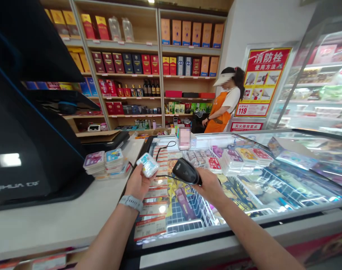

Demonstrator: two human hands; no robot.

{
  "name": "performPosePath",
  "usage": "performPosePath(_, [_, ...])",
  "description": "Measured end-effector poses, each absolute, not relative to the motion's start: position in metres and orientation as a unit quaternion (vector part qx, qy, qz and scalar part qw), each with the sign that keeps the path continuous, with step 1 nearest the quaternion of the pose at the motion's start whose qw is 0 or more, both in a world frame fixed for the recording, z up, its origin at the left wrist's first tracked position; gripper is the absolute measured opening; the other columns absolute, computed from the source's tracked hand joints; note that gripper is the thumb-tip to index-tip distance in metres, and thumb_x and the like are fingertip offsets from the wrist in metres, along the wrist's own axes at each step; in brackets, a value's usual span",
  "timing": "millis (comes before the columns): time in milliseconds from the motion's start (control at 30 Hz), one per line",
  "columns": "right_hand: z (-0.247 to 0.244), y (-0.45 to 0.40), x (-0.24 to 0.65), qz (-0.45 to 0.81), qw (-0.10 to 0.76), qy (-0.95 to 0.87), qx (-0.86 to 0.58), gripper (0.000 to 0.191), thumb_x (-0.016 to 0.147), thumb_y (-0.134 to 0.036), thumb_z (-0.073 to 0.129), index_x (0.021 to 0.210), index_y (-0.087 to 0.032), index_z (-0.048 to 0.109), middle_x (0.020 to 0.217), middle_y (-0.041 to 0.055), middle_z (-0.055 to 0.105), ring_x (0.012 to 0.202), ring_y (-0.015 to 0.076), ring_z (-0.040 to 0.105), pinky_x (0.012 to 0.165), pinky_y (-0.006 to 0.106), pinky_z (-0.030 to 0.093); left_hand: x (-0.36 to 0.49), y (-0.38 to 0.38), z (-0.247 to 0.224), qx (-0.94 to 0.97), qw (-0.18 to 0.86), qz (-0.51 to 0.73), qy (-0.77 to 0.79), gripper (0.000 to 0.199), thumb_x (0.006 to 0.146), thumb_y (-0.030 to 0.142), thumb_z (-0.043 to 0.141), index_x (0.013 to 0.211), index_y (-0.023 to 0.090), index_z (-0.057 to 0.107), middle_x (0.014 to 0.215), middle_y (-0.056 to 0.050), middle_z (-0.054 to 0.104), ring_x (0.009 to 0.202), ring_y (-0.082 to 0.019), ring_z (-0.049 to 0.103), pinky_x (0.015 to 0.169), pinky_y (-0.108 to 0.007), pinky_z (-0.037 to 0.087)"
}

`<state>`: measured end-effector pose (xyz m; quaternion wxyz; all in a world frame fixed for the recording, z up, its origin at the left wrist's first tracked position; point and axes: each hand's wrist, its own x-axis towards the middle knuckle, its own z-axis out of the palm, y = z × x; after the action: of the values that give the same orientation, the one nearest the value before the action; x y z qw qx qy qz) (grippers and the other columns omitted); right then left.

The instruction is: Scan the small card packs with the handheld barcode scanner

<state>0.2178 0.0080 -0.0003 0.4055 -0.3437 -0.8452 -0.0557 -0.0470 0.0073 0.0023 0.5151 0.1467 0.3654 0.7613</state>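
Observation:
My left hand [139, 182], with a grey watch band on its wrist, holds a small white and blue package [148, 165] above the left edge of the glass freezer top. To its right, my right hand [210, 184] grips a black handheld scanner [185, 171], whose head points left toward the package. The two hands are apart. Stacks of flat packs with purple and blue labels [105, 162] sit on the white counter left of my left hand. More stacked packs [245, 160] with purple, yellow and red labels rest on the freezer glass at the right.
A large black machine [32, 150] stands on the counter [61, 221] at the left. The freezer [184, 234] has baskets under its glass. A black cable [159, 152] lies on top. Behind, a person in an orange apron [218, 112] stands near shelves [159, 48] of boxes.

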Motion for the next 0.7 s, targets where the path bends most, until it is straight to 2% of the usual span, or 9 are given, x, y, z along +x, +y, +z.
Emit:
performPosePath(100, [0.0, 0.008, 0.218, -0.056, 0.397, -0.846, -0.35, 0.027, 0.082, -0.031, 0.062, 0.105, -0.02, 0.056, 0.089, 0.0072, 0.068, 0.078, 0.0225, 0.062, 0.069, 0.032, 0.047, -0.047, 0.006, 0.007, 0.105, 0.525, 0.757, 0.373, 0.016, 0.087, 0.02, 0.048, 0.097, 0.019, 0.061, 0.101, -0.007, 0.068, 0.091, -0.021, 0.068, 0.073, -0.039, 0.059])
performPosePath(200, [0.0, 0.009, 0.217, -0.058, 0.394, -0.846, -0.354, 0.027, 0.081, -0.03, 0.062, 0.105, -0.02, 0.055, 0.088, 0.0068, 0.068, 0.078, 0.0219, 0.063, 0.068, 0.032, 0.047, -0.048, 0.004, 0.009, 0.127, 0.573, 0.724, 0.361, 0.024, 0.079, 0.012, 0.049, 0.1, 0.015, 0.062, 0.103, -0.011, 0.068, 0.093, -0.023, 0.068, 0.072, -0.036, 0.06])
performPosePath(300, [0.0, 0.009, 0.217, -0.055, 0.397, -0.845, -0.354, 0.026, 0.08, -0.029, 0.062, 0.104, -0.02, 0.056, 0.088, 0.0065, 0.068, 0.078, 0.0217, 0.063, 0.068, 0.031, 0.047, -0.046, 0.001, 0.008, 0.186, 0.595, 0.695, 0.359, 0.04, 0.068, 0.003, 0.053, 0.104, 0.016, 0.062, 0.104, -0.01, 0.067, 0.093, -0.022, 0.068, 0.073, -0.032, 0.06])
performPosePath(433, [0.001, 0.007, 0.217, -0.051, 0.408, -0.845, -0.343, 0.026, 0.081, -0.028, 0.061, 0.105, -0.02, 0.055, 0.09, 0.0072, 0.068, 0.078, 0.0218, 0.064, 0.069, 0.031, 0.048, -0.038, -0.003, 0.007, 0.275, 0.547, 0.69, 0.386, 0.052, 0.061, -0.003, 0.056, 0.107, 0.022, 0.058, 0.102, -0.006, 0.067, 0.088, -0.02, 0.068, 0.075, -0.033, 0.059])
performPosePath(567, [0.001, 0.007, 0.218, -0.057, 0.409, -0.848, -0.332, 0.024, 0.083, -0.028, 0.059, 0.104, -0.018, 0.056, 0.089, 0.0083, 0.068, 0.077, 0.0225, 0.064, 0.068, 0.032, 0.049, -0.032, -0.002, 0.004, 0.338, 0.469, 0.701, 0.418, 0.042, 0.064, 0.002, 0.061, 0.101, 0.019, 0.055, 0.097, -0.005, 0.067, 0.084, -0.017, 0.066, 0.077, -0.034, 0.057])
performPosePath(700, [0.001, 0.007, 0.218, -0.052, 0.403, -0.851, -0.331, 0.024, 0.084, -0.03, 0.058, 0.104, -0.019, 0.056, 0.088, 0.0081, 0.068, 0.076, 0.0227, 0.064, 0.066, 0.032, 0.049, -0.036, 0.001, -0.003, 0.367, 0.442, 0.694, 0.434, 0.037, 0.065, 0.011, 0.067, 0.1, 0.016, 0.057, 0.094, -0.007, 0.069, 0.083, -0.016, 0.065, 0.078, -0.033, 0.055])
